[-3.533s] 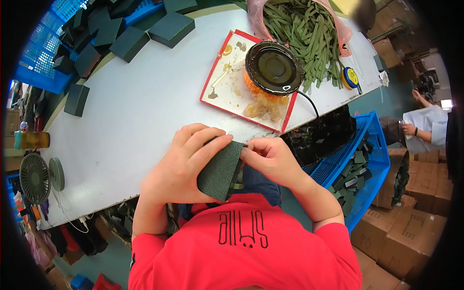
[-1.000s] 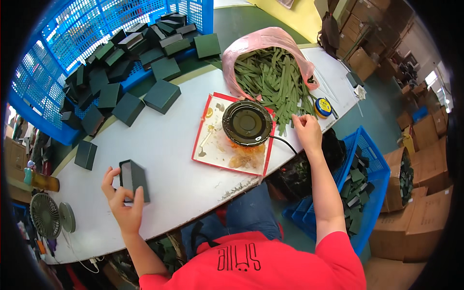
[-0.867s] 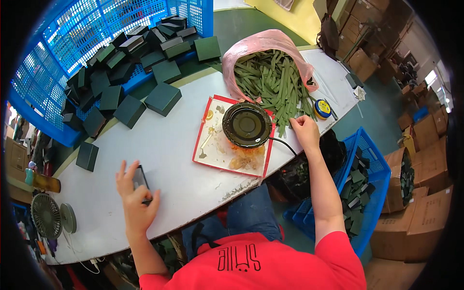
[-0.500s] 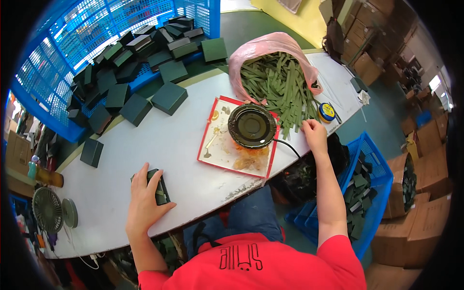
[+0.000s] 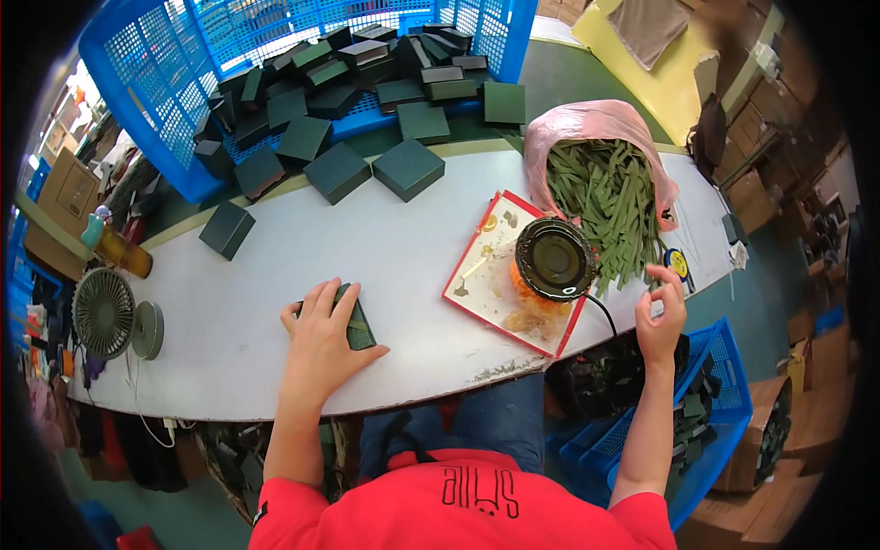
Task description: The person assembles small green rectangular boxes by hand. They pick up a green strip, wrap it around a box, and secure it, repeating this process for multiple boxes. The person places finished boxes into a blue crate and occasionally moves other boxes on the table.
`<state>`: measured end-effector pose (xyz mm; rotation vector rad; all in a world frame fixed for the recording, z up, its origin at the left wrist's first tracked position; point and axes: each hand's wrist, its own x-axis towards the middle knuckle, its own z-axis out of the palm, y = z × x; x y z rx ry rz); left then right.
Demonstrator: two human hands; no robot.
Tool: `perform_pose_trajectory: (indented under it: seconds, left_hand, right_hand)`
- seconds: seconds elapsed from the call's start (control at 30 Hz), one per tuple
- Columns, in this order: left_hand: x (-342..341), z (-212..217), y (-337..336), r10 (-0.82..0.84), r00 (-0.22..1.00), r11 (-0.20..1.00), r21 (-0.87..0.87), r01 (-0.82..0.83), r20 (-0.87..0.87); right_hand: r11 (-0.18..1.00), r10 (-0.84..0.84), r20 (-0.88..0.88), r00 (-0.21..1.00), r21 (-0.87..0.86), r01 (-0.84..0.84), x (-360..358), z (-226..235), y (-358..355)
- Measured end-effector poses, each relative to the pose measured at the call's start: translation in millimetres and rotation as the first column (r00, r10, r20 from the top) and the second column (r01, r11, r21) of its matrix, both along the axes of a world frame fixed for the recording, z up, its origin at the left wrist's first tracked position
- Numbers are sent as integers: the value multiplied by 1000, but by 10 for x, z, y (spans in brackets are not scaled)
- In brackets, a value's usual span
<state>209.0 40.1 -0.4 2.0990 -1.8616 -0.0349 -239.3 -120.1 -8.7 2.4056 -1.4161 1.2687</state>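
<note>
Two hands are out over my white table (image 5: 275, 266). My left hand (image 5: 323, 335) lies flat, fingers spread, pressing down on a small dark green box (image 5: 356, 321) near the table's front edge; only the box's right side shows past my fingers. It looks square-cornered and matte, like covered card, with a lighter line along one face.

My right hand (image 5: 662, 316) is lifted at the right end of the table, thumb and forefinger pinched together just beside the green strips (image 5: 610, 206); I cannot tell whether anything thin is caught between them. The strips are flat, narrow and dull green, heaped loose and spilling from a crinkled pink plastic bag (image 5: 596, 124).

Between my hands sits a red-rimmed tray (image 5: 477, 298), its pale surface blotched with yellowish smears. A round black pot (image 5: 555, 259) stands on the tray's right part, orange below its rim, with a black cord trailing off toward me.

Further back, more dark green boxes (image 5: 408, 168) lie on the table and fill a blue mesh crate (image 5: 183, 92). A small fan (image 5: 103, 312) sits at the left end.
</note>
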Motion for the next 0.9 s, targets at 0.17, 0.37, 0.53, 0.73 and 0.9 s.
perform_pose_trajectory:
  seconds: [0.17, 0.37, 0.53, 0.73, 0.9]
  left_hand:
    - [3, -26, 7, 69, 998, 998, 13, -69, -6]
    - [1, -61, -21, 58, 998, 998, -6, -58, -7]
    - [-32, -9, -43, 34, 998, 999, 10, -33, -55]
    - [-36, 37, -75, 17, 1000, 998, 65, -16, -6]
    - [-56, 20, -118, -18, 999, 996, 83, 16, 32]
  right_hand:
    - [954, -23, 593, 805, 253, -159, 321, 377, 499]
    - [773, -3, 781, 624, 398, -494, 392, 577, 1106]
    - [577, 34, 798, 602, 476, -663, 455, 425, 1435]
    - [539, -171, 790, 588, 575, -616, 802, 396, 1528]
    - [551, -288, 778, 558, 611, -568, 755, 175, 1411]
